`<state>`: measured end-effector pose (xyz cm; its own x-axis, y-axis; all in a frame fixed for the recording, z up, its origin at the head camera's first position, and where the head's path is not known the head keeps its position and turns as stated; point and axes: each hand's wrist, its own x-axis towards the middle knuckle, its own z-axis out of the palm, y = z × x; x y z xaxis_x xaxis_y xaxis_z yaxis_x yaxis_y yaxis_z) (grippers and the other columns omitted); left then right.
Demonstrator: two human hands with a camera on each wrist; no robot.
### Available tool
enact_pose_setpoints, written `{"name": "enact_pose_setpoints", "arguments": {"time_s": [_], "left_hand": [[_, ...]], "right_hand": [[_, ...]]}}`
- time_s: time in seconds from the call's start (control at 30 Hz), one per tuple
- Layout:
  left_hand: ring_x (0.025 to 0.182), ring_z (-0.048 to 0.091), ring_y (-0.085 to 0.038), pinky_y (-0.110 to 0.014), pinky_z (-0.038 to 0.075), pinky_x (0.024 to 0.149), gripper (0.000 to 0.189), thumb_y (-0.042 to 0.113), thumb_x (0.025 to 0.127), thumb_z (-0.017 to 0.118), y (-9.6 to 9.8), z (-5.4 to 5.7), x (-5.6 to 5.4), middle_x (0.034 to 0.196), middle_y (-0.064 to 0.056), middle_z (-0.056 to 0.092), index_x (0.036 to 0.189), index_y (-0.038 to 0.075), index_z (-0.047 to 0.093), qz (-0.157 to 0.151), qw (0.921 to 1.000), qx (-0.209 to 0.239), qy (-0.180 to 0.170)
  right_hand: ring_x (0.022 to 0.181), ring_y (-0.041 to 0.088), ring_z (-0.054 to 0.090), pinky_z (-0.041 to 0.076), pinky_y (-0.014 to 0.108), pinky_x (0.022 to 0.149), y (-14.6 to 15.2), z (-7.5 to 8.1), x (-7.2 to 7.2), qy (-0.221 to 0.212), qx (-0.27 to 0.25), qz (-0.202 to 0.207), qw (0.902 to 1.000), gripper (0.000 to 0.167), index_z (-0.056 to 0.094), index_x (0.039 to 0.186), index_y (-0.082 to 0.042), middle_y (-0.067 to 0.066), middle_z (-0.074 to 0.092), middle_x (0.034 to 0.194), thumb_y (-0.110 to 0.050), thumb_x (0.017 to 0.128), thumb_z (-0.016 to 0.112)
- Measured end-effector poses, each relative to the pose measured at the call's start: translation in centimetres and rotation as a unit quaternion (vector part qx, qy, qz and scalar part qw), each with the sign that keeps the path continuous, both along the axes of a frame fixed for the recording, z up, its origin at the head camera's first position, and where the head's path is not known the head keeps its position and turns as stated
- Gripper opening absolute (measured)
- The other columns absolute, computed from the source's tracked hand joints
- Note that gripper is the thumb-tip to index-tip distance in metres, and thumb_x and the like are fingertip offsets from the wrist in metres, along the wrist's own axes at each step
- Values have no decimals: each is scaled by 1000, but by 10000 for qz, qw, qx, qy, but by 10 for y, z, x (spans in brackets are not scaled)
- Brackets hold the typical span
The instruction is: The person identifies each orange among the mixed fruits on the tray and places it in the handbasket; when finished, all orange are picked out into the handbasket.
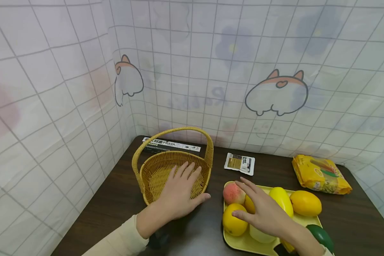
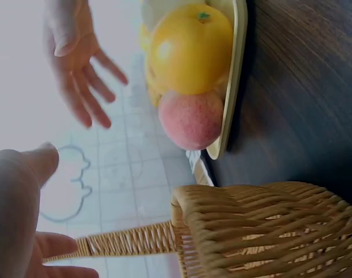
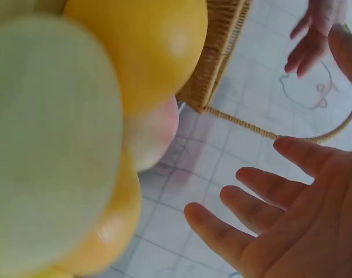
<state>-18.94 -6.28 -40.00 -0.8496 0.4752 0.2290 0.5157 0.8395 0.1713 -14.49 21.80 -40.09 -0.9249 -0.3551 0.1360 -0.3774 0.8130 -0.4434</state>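
Note:
My left hand point(image 1: 179, 195) hovers above the near side of a wicker basket point(image 1: 176, 155), fingers spread and holding nothing. The basket's arched handle point(image 1: 187, 128) stands up behind the fingers. My right hand point(image 1: 264, 211) is over a pale yellow tray point(image 1: 243, 245) of fruit, its fingers extended and nothing in its grip. On the tray sit a peach point(image 1: 233, 193), an orange point(image 1: 235, 220), a yellow fruit point(image 1: 280, 201), a mango-like fruit point(image 1: 305, 203) and a pale green round fruit point(image 3: 48, 145). A dark green avocado-like item point(image 1: 320, 236) lies at the right edge, partly behind my forearm.
Behind the basket lies a dark pasta box point(image 1: 192, 149) against the wall. A small white packet point(image 1: 240, 163) is at the back middle, and a yellow food bag point(image 1: 321, 174) at the back right. A grid-patterned cloth point(image 1: 192, 71) covers the walls around the dark table point(image 1: 105, 209).

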Motion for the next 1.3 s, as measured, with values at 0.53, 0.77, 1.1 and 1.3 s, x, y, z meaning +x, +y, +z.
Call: {"name": "enact_pose_setpoints", "arguments": {"time_s": [0.53,0.77,1.1,1.3], "left_hand": [[100,61,-26,-37,49,84,20,9,87,62,-53,-17,8,108,-10,67,104,4,72,-306,8785,3650,3068],[82,46,-32,-29,37,76,17,-3,79,57,-67,-22,11,90,-27,55,93,-12,63,116,7794,4803,4022],[102,40,-41,-31,34,85,46,-20,73,57,-71,-36,10,115,-39,41,117,-23,41,1002,7648,5586,3050],[100,46,-28,-32,36,87,50,-16,83,60,-81,-68,-5,120,-29,46,127,-16,39,1617,7716,5841,1930]], "right_hand": [[109,35,58,56,39,80,-3,-22,10,-354,-2125,-346,9759,52,61,128,-9,9,62,125,-20,81,81],[108,30,61,54,42,86,2,-34,5,-739,-2022,-259,9762,49,63,125,-11,6,63,125,-24,81,81],[117,31,58,49,42,95,16,-39,-6,-1280,-2002,824,9679,52,59,130,-8,7,61,128,-25,84,78],[116,20,56,47,31,97,19,-39,-12,-1466,-1700,1167,9675,57,57,132,-10,4,60,130,-30,83,78]]}}
